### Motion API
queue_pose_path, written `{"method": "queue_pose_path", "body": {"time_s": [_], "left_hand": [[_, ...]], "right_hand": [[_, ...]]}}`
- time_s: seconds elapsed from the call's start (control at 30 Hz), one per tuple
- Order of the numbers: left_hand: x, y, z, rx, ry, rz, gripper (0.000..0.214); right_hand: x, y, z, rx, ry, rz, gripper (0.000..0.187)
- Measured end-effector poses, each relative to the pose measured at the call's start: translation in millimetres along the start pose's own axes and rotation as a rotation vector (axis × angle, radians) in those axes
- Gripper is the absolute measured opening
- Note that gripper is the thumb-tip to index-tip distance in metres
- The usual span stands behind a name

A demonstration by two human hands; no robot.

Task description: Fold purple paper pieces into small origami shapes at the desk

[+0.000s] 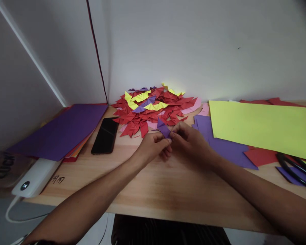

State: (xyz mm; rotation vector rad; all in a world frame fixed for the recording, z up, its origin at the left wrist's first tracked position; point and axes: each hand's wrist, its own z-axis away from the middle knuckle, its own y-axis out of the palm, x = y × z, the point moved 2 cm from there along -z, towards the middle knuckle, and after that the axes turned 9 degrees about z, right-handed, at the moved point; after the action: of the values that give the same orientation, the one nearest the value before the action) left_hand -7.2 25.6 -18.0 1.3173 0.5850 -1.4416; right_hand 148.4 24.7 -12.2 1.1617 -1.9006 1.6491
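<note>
Between my two hands is a small folded piece of purple paper point(163, 128), its pointed end sticking up toward the wall. My left hand point(154, 145) pinches its lower edge from the left, fingers curled. From the right, my right hand point(188, 136) grips the same piece between thumb and forefinger. Part of the paper is covered by my fingers. Just beyond lies a heap of folded paper shapes point(132, 115), mostly red, with some yellow, purple and pink ones. Small dots mark several yellow ones.
Left are a black phone point(105, 136), a stack topped by a purple sheet point(63, 131) and a white power bank point(35, 180) with a cable. Right lie a yellow sheet point(260, 127), purple sheets point(229, 151), red paper point(261, 156) and black scissor handles point(287, 166). A wall stands behind.
</note>
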Motion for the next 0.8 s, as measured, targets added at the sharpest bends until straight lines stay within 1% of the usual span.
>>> {"method": "queue_pose_path", "body": {"time_s": [0.13, 0.3, 0.43, 0.57, 0.67, 0.8], "left_hand": [[0, -2.1, -2, -0.072, 0.037, -0.048, 0.018], [3, -2.8, -1, -0.077, 0.071, -0.091, 0.020], [5, -4.8, -2, -0.073, 0.102, -0.109, 0.021], [4, -7.7, -2, -0.090, 0.150, -0.157, 0.020], [0, -8.3, 0, -0.095, 0.228, -0.305, 0.016], [-9, -5.9, 4, -0.112, 0.369, -0.555, 0.012]], "right_hand": [[0, 2, 0, 0.056, -0.015, -0.029, 0.008], [0, 4, 1, 0.062, 0.011, -0.089, 0.006], [-3, 4, -1, 0.069, 0.014, -0.141, 0.010], [-8, 2, -2, 0.157, -0.021, -0.100, 0.017], [-7, -1, -2, 0.207, -0.068, -0.028, 0.016], [0, -4, -2, 0.232, -0.099, -0.010, 0.013]]}}
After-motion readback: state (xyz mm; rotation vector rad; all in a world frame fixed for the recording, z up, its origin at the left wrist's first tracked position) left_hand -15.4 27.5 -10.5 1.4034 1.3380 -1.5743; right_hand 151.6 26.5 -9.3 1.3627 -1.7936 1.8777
